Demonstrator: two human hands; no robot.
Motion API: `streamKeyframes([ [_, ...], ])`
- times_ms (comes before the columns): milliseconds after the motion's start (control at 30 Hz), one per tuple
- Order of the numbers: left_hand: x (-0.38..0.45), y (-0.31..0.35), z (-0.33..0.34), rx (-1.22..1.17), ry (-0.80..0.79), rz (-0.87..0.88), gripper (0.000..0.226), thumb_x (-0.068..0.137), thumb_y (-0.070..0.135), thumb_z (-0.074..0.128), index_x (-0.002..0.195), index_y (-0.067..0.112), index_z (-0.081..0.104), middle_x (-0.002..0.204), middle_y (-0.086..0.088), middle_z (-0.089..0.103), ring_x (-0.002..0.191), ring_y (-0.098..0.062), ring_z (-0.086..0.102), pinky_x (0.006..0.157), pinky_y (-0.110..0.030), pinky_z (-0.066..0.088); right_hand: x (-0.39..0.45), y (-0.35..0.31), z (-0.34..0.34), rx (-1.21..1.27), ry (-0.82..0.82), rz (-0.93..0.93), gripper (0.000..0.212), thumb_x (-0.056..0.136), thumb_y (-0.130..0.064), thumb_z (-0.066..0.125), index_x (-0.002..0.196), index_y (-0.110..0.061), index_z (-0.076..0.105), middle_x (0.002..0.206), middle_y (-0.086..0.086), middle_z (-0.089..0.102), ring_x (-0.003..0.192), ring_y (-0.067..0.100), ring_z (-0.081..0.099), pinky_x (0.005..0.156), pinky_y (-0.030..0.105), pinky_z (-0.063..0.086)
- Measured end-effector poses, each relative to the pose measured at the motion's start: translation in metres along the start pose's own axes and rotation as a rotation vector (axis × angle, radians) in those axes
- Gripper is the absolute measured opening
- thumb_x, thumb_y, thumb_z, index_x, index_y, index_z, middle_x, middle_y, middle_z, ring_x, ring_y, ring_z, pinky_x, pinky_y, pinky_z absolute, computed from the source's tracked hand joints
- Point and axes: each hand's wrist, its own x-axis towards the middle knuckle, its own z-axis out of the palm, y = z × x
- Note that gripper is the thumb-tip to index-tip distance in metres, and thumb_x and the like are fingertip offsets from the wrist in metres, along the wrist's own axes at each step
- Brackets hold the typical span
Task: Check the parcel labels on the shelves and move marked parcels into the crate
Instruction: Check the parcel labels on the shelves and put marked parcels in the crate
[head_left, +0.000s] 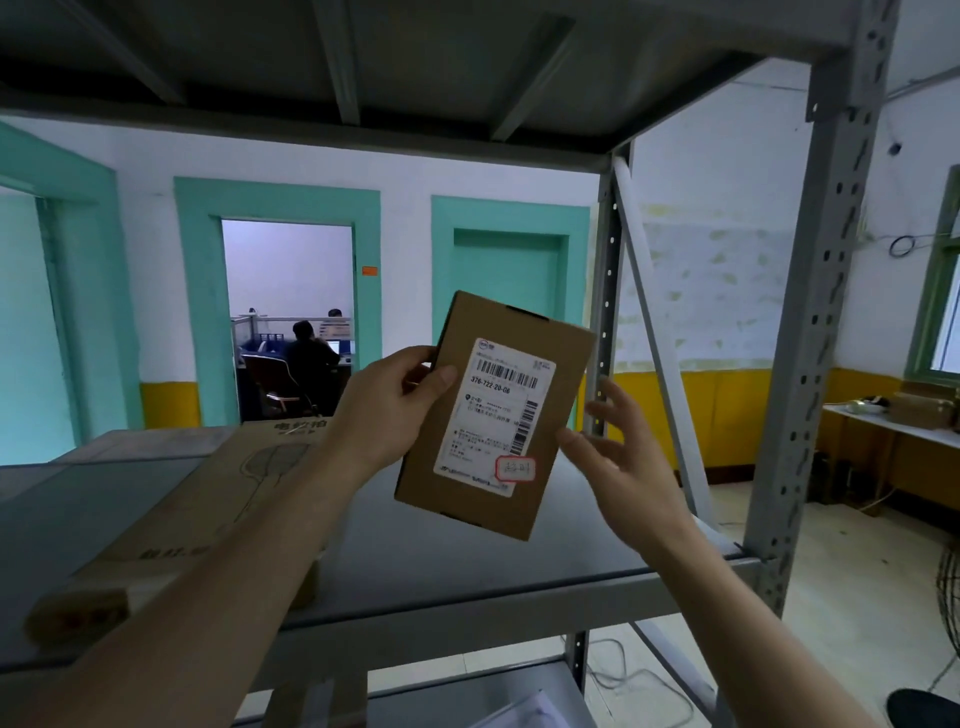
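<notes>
Fingers (439, 376) of your left hand (387, 402) pinch the parcel (493, 415) above the shelf (467, 571); right hand (618, 457) spread, empty, at 3 o'clock. Red-boxed mark (515, 468) on label (493, 415): steady the parcel, confirm, then find the unseen crate.

Too small and blurred to read: fine print on the parcel's label (493, 421), and the handwriting inside its red-bordered sticker (515, 469). Hidden behind the parcel (493, 415): fingers of the left hand (400, 400). Covered in part by the left forearm: long carton (171, 525) on the shelf (467, 566). Cut off at the bottom edge: white sheet (524, 709) on the lower shelf.
</notes>
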Motion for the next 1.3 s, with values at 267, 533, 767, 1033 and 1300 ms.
streamKeyframes([
  [267, -0.005, -0.008, 0.007, -0.108, 0.039, -0.059, 0.027, 0.094, 0.047, 0.058, 0.118, 0.034, 0.061, 0.103, 0.015, 0.069, 0.091, -0.002, 0.067, 0.079, -0.032, 0.059, -0.001, 0.007, 0.015, 0.058, -0.089, 0.001, 0.046, 0.095, -0.03, 0.06, 0.136, -0.043, 0.044, 0.117, -0.015, 0.063, 0.099, 0.012, 0.07, 0.077, 0.04, 0.062],
  [533, -0.018, -0.018, 0.009, 0.035, 0.099, 0.009, 0.033, 0.091, 0.032, 0.068, 0.121, 0.028, 0.055, 0.115, 0.01, 0.057, 0.097, 0.002, 0.057, 0.088, -0.033, 0.055, 0.006, 0.012, 0.016, -0.054, -0.032, -0.039, 0.042, 0.099, -0.031, 0.053, 0.14, -0.035, 0.049, 0.136, -0.01, 0.05, 0.105, 0.007, 0.063, 0.071, 0.023, 0.06],
  [767, -0.041, -0.011, 0.008, -0.066, -0.094, 0.052, 0.069, 0.086, 0.032, 0.073, 0.145, 0.036, 0.038, 0.128, 0.029, 0.049, 0.105, 0.025, 0.047, 0.071, -0.004, 0.048, 0.006, 0.003, 0.018, -0.042, 0.016, -0.09, 0.045, 0.099, -0.03, 0.052, 0.142, -0.037, 0.042, 0.141, -0.012, 0.045, 0.109, 0.006, 0.06, 0.076, 0.029, 0.062],
  [1033, -0.059, -0.008, 0.002, -0.008, -0.153, 0.0, 0.094, 0.079, 0.041, 0.077, 0.151, 0.045, 0.017, 0.135, 0.029, 0.041, 0.105, 0.023, 0.044, 0.07, -0.002, 0.047, 0.002, -0.008, 0.013, 0.031, -0.114, -0.121, 0.069, 0.083, -0.05, 0.059, 0.147, -0.039, 0.036, 0.144, -0.017, 0.041, 0.115, 0.009, 0.058, 0.075, 0.03, 0.062],
  [1300, -0.07, -0.012, -0.001, 0.144, -0.138, 0.006, 0.102, 0.072, 0.063, 0.069, 0.152, 0.048, 0.009, 0.144, 0.013, 0.042, 0.107, 0.001, 0.05, 0.084, -0.025, 0.053, -0.015, -0.007, 0.007, 0.041, -0.272, -0.15, 0.094, 0.08, -0.013, 0.079, 0.143, -0.052, 0.022, 0.138, -0.027, 0.041, 0.118, -0.006, 0.051, 0.077, 0.018, 0.056],
])
